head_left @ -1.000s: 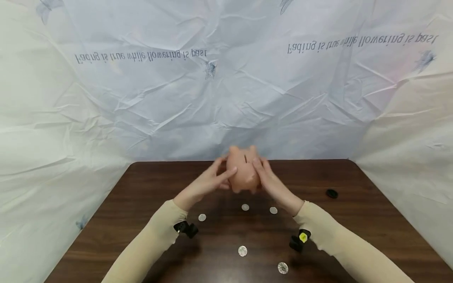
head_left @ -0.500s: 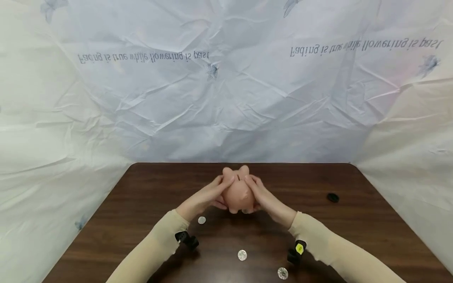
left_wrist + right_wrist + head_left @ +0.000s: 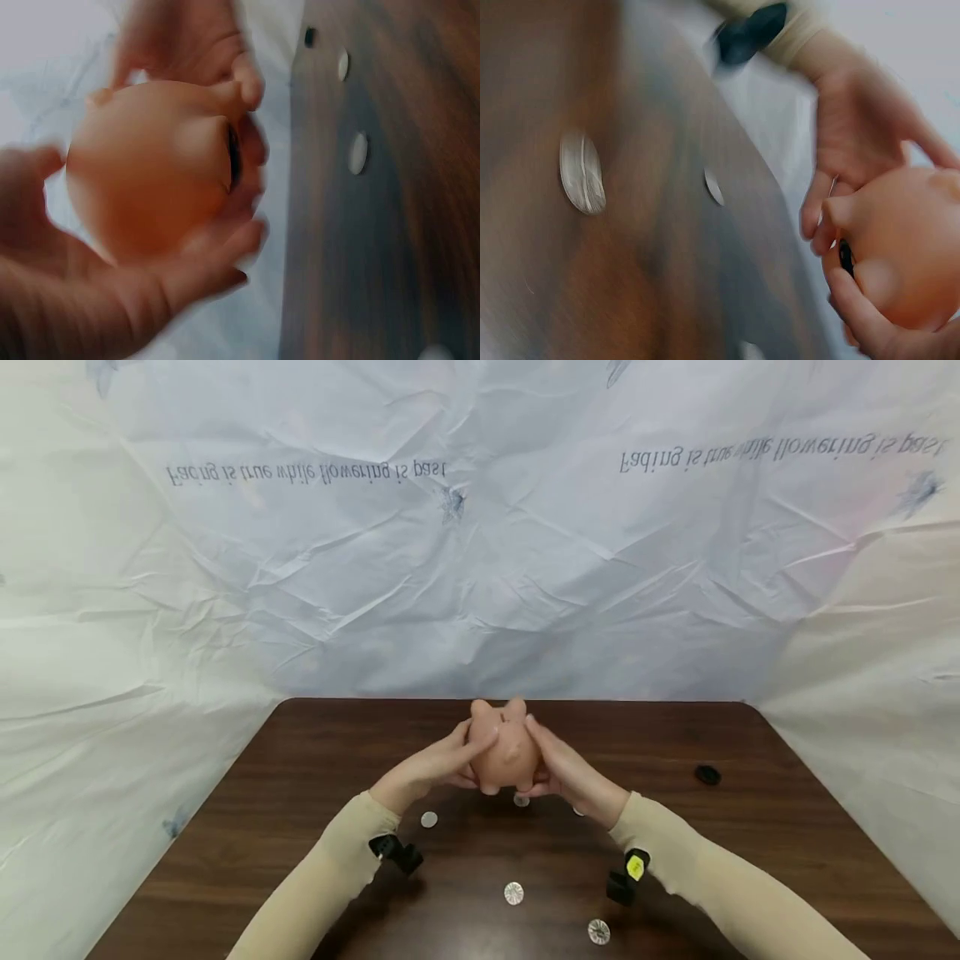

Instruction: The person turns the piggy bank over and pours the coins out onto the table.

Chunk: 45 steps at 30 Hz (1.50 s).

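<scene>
Since the piggy bank point(image 3: 504, 762) looks hard and slippery, its round sides, gripped by the left hand point(image 3: 437, 762) and right hand point(image 3: 573, 772), seem best.

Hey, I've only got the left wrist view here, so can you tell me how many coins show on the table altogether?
Observer: Five coins show on the table in the head view.
Operator: Okay, and where's the slot on the piggy bank?
Observer: On top, near the ears.
Operator: Is anything worn at the right wrist?
Observer: Yes, a black device with a yellow patch.
</scene>
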Motion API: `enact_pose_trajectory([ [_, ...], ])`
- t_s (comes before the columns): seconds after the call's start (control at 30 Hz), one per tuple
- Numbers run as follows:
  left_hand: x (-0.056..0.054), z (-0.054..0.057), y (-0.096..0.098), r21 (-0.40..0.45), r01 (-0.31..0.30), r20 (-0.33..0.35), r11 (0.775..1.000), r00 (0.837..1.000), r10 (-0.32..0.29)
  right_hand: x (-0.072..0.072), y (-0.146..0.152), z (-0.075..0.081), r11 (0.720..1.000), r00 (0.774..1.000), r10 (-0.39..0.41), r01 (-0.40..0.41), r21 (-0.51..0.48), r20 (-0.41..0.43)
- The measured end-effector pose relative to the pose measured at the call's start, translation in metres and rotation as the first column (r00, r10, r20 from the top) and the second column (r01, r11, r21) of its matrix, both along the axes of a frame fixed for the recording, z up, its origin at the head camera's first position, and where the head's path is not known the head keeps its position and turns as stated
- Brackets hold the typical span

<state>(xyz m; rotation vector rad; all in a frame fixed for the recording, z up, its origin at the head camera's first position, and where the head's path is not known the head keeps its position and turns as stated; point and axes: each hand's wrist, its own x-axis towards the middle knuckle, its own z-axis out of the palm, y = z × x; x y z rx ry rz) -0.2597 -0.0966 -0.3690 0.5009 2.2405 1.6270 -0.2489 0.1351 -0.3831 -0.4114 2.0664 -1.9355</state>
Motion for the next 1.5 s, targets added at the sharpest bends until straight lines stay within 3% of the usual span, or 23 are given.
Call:
enact_pose_trajectory([
  [0.07, 0.000, -0.001, -0.003, -0.025, 0.014, 0.050, 1.000, 0.999, -0.013, 0.001, -0.001, 0.002, 0.998, 0.987, 0.034, -0.025, -0.060, 0.156],
  [0.1, 0.001, 0.002, -0.005, -0.033, 0.017, -0.010, 0.999, 1.000, -0.017, 0.003, 0.000, 0.005, 0.996, 0.989, 0.043, -0.031, -0.088, 0.139],
  [0.17, 0.007, 0.014, -0.008, 0.001, 0.035, -0.214, 0.999, 0.976, -0.034, 0.007, 0.002, 0.013, 0.993, 0.994, 0.061, -0.070, -0.092, -0.093],
  [0.2, 0.011, 0.022, -0.010, 0.020, 0.060, -0.343, 0.998, 0.938, -0.049, 0.009, 0.004, 0.018, 0.993, 0.960, 0.070, -0.093, -0.072, -0.271],
  [0.23, 0.014, 0.030, -0.011, 0.029, 0.096, -0.479, 0.995, 0.875, -0.070, 0.010, 0.006, 0.022, 0.992, 0.881, 0.079, -0.114, -0.046, -0.466],
  [0.27, 0.016, 0.036, -0.014, 0.023, 0.135, -0.602, 0.991, 0.793, -0.094, 0.010, 0.008, 0.026, 0.994, 0.766, 0.077, -0.112, -0.014, -0.638],
  [0.3, 0.018, 0.042, -0.015, 0.017, 0.181, -0.697, 0.983, 0.707, -0.118, 0.010, 0.009, 0.029, 0.995, 0.633, 0.075, -0.100, 0.014, -0.771],
  [0.33, 0.019, 0.045, -0.017, 0.001, 0.211, -0.753, 0.977, 0.643, -0.138, 0.010, 0.011, 0.032, 0.996, 0.516, 0.072, -0.081, 0.035, -0.854],
  [0.37, 0.019, 0.047, -0.018, -0.019, 0.222, -0.780, 0.975, 0.606, -0.154, 0.009, 0.012, 0.033, 0.996, 0.457, 0.077, -0.083, 0.044, -0.886],
  [0.4, 0.018, 0.046, -0.019, -0.037, 0.208, -0.784, 0.977, 0.601, -0.158, 0.008, 0.012, 0.033, 0.996, 0.461, 0.083, -0.071, 0.056, -0.883],
  [0.43, 0.016, 0.044, -0.019, -0.064, 0.165, -0.765, 0.984, 0.625, -0.155, 0.007, 0.013, 0.032, 0.996, 0.508, 0.094, -0.057, 0.075, -0.856],
  [0.47, 0.013, 0.040, -0.019, -0.101, 0.115, -0.719, 0.988, 0.678, -0.152, 0.007, 0.013, 0.030, 0.994, 0.600, 0.099, -0.031, 0.101, -0.794],
  [0.53, 0.009, 0.031, -0.017, -0.172, 0.035, -0.553, 0.984, 0.824, -0.126, 0.006, 0.014, 0.025, 0.985, 0.797, 0.080, 0.030, 0.171, -0.599],
  [0.57, 0.007, 0.026, -0.016, -0.210, 0.005, -0.469, 0.978, 0.877, -0.105, 0.005, 0.015, 0.022, 0.979, 0.873, 0.078, 0.025, 0.204, -0.482],
  [0.6, 0.006, 0.022, -0.015, -0.247, -0.011, -0.390, 0.969, 0.916, -0.089, 0.003, 0.016, 0.020, 0.973, 0.923, 0.077, 0.012, 0.230, -0.376],
  [0.67, 0.003, 0.017, -0.013, -0.285, -0.007, -0.279, 0.959, 0.957, -0.076, -0.001, 0.020, 0.018, 0.963, 0.965, 0.096, -0.028, 0.269, -0.245],
  [0.83, -0.004, 0.016, -0.011, -0.274, -0.033, -0.219, 0.961, 0.975, -0.029, -0.012, 0.025, 0.018, 0.953, 0.976, 0.171, -0.129, 0.272, -0.136],
  [1.0, -0.009, 0.004, -0.012, -0.195, -0.015, -0.053, 0.981, 0.999, 0.004, -0.017, 0.024, 0.006, 0.939, 0.971, 0.231, -0.207, 0.276, -0.059],
  [1.1, -0.014, -0.003, -0.012, -0.193, -0.018, 0.017, 0.981, 1.000, 0.021, -0.019, 0.024, -0.001, 0.939, 0.969, 0.247, -0.234, 0.251, -0.021],
  [1.27, -0.020, -0.009, -0.011, -0.211, -0.022, 0.047, 0.977, 0.998, 0.033, -0.025, 0.023, -0.005, 0.934, 0.972, 0.233, -0.221, 0.282, -0.010],
  [1.4, -0.018, -0.009, -0.013, -0.179, -0.018, 0.003, 0.984, 1.000, 0.019, -0.023, 0.022, -0.002, 0.920, 0.972, 0.219, -0.178, 0.349, -0.083],
  [1.47, -0.012, -0.007, -0.017, -0.138, -0.005, -0.100, 0.990, 0.995, -0.009, -0.017, 0.023, 0.002, 0.918, 0.954, 0.211, -0.118, 0.379, -0.212],
  [1.5, -0.009, -0.005, -0.019, -0.108, 0.003, -0.174, 0.994, 0.985, -0.022, -0.014, 0.024, 0.006, 0.921, 0.930, 0.207, -0.082, 0.380, -0.303],
])
